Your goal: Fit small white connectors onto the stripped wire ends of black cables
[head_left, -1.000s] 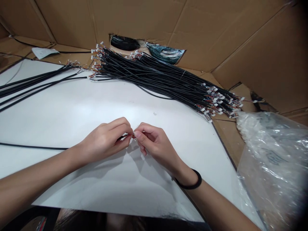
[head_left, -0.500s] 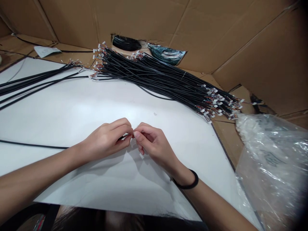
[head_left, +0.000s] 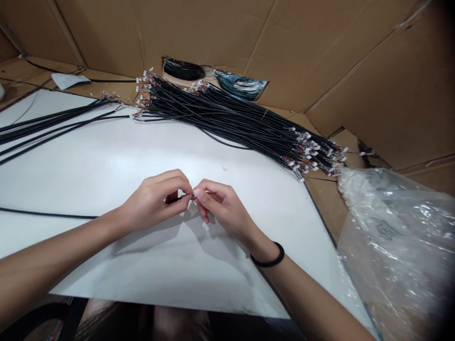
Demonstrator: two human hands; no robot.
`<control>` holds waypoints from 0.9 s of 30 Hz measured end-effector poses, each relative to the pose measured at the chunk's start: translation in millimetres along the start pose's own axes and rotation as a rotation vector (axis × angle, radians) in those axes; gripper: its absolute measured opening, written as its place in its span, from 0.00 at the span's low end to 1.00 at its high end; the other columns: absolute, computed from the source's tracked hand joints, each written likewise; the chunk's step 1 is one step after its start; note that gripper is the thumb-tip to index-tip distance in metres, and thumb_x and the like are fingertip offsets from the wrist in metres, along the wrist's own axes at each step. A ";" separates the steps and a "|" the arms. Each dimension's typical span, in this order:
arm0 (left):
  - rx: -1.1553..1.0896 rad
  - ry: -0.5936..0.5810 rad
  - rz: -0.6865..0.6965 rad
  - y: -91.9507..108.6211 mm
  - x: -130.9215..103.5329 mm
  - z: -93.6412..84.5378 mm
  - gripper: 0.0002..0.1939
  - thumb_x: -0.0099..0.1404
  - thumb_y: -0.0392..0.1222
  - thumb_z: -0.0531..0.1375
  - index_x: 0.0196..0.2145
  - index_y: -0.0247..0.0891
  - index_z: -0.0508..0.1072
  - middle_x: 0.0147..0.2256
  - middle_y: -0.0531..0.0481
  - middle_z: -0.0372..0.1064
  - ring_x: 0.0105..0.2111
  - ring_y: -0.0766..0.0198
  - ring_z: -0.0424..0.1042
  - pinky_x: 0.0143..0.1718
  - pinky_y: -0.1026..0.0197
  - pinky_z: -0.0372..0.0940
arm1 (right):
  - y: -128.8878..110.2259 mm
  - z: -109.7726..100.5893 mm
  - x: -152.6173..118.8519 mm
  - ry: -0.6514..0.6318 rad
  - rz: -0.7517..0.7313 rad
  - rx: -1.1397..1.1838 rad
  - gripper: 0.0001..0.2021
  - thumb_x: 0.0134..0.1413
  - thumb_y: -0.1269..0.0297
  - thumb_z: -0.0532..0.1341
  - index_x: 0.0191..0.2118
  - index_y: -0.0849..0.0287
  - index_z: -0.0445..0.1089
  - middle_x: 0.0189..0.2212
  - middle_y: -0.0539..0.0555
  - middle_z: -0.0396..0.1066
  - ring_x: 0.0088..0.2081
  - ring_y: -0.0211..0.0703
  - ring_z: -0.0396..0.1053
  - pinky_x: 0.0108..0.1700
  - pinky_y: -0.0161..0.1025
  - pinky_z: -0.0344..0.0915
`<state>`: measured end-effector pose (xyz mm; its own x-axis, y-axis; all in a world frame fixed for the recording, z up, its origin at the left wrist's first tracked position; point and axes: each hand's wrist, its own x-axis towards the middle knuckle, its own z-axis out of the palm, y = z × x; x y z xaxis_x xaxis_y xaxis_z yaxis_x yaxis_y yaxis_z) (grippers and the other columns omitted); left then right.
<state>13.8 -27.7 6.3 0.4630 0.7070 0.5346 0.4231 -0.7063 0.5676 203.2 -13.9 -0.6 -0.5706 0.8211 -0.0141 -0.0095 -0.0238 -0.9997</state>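
Near the middle of the white work surface [head_left: 152,270], my two hands meet fingertip to fingertip. My left hand [head_left: 161,194] is closed in a pinch on the end of a black cable [head_left: 46,213], which runs out under my forearm to the left edge. My right hand [head_left: 222,203] pinches a small white connector [head_left: 194,193] at that cable's end, its thumb partly covering it. Short thin wires show between the two sets of fingertips. How far the wires sit in the connector is too small to tell.
A large bundle of black cables [head_left: 220,113] with white connectors lies at the back. More cables [head_left: 53,116] lie at left. Coiled wire [head_left: 241,85] shows through a cutout in the cardboard wall [head_left: 213,28]. A clear plastic bag [head_left: 398,237] stands at right.
Both hands stay together at the cable end. The left fingers have drawn slightly apart from the right, so more of the wires and connector shows. The whole view has shifted a little.
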 end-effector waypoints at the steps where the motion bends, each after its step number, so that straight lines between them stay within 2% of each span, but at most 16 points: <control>1: -0.006 0.011 0.004 0.6 0.8 -0.2 0.04 0.63 0.29 0.57 0.33 0.35 0.70 0.31 0.51 0.68 0.24 0.73 0.64 0.24 0.71 0.62 | -0.3 -0.5 -0.1 -0.005 0.008 0.008 0.14 0.60 0.55 0.59 0.30 0.62 0.67 0.17 0.45 0.60 0.17 0.31 0.59 0.22 0.32 0.57; 15: -0.021 -0.041 -0.045 -1.7 -3.7 3.9 0.03 0.64 0.29 0.57 0.34 0.35 0.68 0.31 0.51 0.66 0.25 0.73 0.61 0.26 0.69 0.60 | 3.9 1.2 -2.1 0.003 0.063 -0.022 0.13 0.62 0.56 0.56 0.32 0.61 0.67 0.16 0.43 0.59 0.15 0.29 0.57 0.19 0.30 0.55; 27: -0.006 -0.016 -0.057 1.4 -4.9 6.6 0.03 0.64 0.30 0.57 0.34 0.35 0.68 0.31 0.50 0.67 0.27 0.72 0.63 0.27 0.69 0.61 | -1.5 12.6 -7.9 0.120 0.038 -0.061 0.12 0.61 0.59 0.56 0.31 0.61 0.66 0.16 0.44 0.59 0.16 0.31 0.57 0.21 0.30 0.56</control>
<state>17.2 -32.5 0.4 0.4504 0.7455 0.4914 0.4447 -0.6645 0.6005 197.4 -27.5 1.4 -0.4669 0.8828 -0.0506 0.0617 -0.0245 -0.9978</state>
